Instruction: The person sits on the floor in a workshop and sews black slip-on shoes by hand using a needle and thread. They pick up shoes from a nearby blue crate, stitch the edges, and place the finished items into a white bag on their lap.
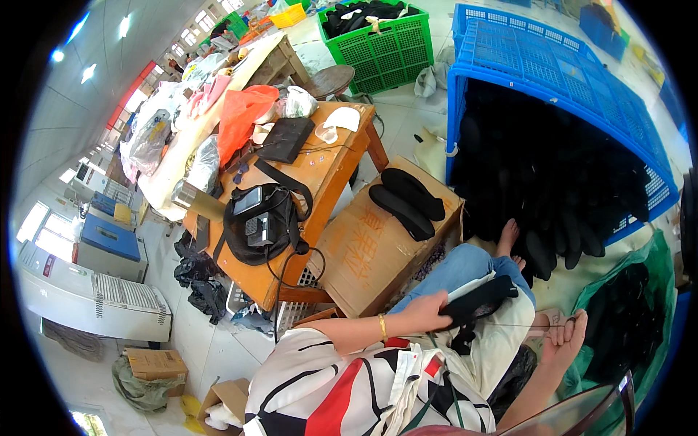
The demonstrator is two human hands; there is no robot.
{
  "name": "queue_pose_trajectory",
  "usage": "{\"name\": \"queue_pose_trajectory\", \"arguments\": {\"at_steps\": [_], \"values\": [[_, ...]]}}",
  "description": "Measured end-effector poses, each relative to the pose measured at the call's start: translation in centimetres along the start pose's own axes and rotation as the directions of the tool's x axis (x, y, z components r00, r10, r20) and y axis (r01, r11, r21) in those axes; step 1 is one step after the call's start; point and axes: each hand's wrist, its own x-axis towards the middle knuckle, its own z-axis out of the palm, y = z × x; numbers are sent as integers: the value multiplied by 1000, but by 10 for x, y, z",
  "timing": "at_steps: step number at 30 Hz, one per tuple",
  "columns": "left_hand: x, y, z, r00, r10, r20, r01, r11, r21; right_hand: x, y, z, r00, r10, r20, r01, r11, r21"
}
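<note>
Holds a black sock (480,296) by its left end in the mostly closed left hand (427,312), over the blue jeans (452,273) and white cloth (502,349) of the lap. Pinches a thin dark thread (534,326) in the curled right hand (561,343), out to the right, well apart from the left (too fine to trace fully at the sock). Sits beside a cardboard box (349,247) topped with two spare socks (411,200), near an open-fronted blue plastic crate (538,62) and a green sack (665,280), both holding black pieces.
</note>
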Motion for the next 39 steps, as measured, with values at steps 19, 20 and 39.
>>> {"name": "queue_pose_trajectory", "arguments": {"at_steps": [19, 20, 39], "values": [[127, 10, -54, 924, 353, 145, -240, 833, -498, -66, -8, -13, 989, -91, -119, 69, 982, -174], [130, 9, -43, 904, 428, 23, -408, 876, -256, -67, -5, -23, 986, -94, -134, 65, 976, -206], [52, 10, -12, 995, 63, -74, -74, 984, -164, -13, 118, 23, 786, 168, 596, 618, -246, -747]]}}
